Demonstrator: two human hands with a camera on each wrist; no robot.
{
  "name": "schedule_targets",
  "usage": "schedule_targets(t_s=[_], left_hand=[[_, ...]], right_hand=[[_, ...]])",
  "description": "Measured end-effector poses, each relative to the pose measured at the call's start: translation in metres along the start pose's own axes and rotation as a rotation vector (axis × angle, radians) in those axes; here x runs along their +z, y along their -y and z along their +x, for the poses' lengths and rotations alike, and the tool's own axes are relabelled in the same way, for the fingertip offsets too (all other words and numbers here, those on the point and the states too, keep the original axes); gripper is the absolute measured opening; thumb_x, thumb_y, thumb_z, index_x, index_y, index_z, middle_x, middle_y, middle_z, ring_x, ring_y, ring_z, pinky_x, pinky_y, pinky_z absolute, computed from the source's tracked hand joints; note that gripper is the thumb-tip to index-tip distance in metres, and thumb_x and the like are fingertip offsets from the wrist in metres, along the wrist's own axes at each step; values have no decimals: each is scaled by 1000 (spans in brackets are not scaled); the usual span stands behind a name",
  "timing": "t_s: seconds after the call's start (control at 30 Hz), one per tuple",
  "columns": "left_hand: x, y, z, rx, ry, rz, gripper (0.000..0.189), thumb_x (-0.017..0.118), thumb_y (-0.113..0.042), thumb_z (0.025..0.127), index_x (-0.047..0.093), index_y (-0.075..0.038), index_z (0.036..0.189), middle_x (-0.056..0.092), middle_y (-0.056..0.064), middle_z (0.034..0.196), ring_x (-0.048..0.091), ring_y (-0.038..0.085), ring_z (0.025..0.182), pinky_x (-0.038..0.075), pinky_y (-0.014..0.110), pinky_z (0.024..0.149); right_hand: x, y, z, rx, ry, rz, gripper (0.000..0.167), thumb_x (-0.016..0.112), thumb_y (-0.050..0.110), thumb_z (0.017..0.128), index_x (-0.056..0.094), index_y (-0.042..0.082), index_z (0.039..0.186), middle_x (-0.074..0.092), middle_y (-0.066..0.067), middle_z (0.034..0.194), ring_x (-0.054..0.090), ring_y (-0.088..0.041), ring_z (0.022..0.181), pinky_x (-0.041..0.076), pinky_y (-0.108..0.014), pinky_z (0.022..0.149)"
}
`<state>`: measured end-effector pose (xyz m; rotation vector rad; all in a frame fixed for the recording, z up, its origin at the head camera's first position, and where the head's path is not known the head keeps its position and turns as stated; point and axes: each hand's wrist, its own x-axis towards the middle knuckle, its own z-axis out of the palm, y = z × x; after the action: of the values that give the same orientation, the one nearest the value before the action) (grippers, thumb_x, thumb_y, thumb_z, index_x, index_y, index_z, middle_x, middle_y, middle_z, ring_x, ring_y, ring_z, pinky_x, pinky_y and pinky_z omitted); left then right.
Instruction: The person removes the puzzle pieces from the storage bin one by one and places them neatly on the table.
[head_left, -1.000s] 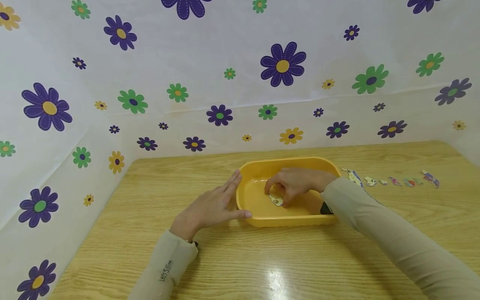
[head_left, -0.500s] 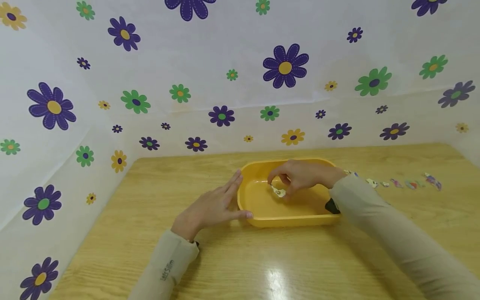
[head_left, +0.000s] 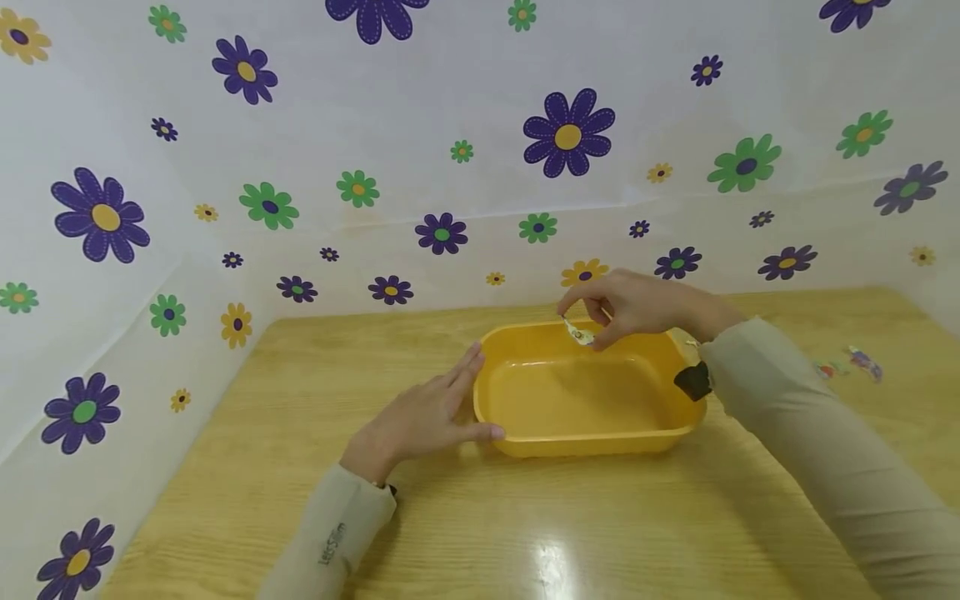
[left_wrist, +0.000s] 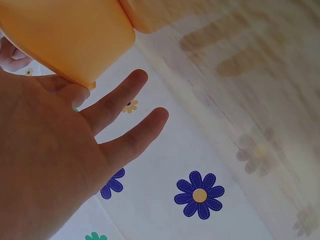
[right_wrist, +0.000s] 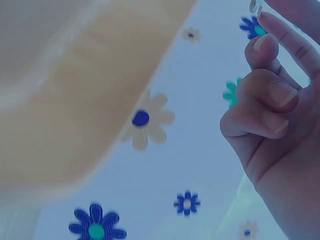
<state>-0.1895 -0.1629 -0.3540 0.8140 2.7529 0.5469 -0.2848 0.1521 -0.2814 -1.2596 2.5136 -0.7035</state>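
My right hand (head_left: 645,302) pinches a small flat cut-out piece (head_left: 580,333) between thumb and index finger, above the far rim of a yellow plastic tub (head_left: 592,442). The piece is pale yellow with a printed pattern and hangs tilted. At the top of the right wrist view only a sliver of the cut-out piece (right_wrist: 254,6) shows, while the other fingers curl toward the palm. My left hand (head_left: 420,417) rests against the tub's left end, fingers stretched along the side and thumb at the near corner. In the left wrist view two fingers (left_wrist: 135,140) extend straight, off the tub.
Several small colourful cut-out pieces (head_left: 866,364) lie on the wooden table (head_left: 360,350) right of the tub, some hidden behind the right sleeve (head_left: 795,400). A white wall covering (head_left: 337,100) with printed flowers rises behind the table and on its left.
My right hand has lifted the cut-out piece from the tub's floor, up and to the right, over the far rim. The left hand has stayed at the tub's left end.
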Motion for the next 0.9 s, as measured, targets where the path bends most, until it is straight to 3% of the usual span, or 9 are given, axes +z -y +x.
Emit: schedule_targets(t_s=[0.23, 0.9], left_hand=[[-1, 1, -1, 11, -10, -3, 104, 59, -63, 95, 4, -8, 163, -2, 6, 170, 23, 31, 151, 26, 47, 120], [-2, 1, -1, 13, -8, 0, 104, 58, -64, 95, 5, -8, 163, -2, 5, 169, 20, 30, 152, 25, 47, 120]], right_hand=[[-15, -6, -19, 46, -41, -14, 43, 83, 10, 82, 67, 8, 122, 50, 1, 73, 47, -17, 66, 41, -27, 58], [-31, -22, -63, 173, -85, -71, 48, 83, 8, 83, 66, 5, 128, 50, 1, 75, 45, -14, 65, 41, -25, 57]])
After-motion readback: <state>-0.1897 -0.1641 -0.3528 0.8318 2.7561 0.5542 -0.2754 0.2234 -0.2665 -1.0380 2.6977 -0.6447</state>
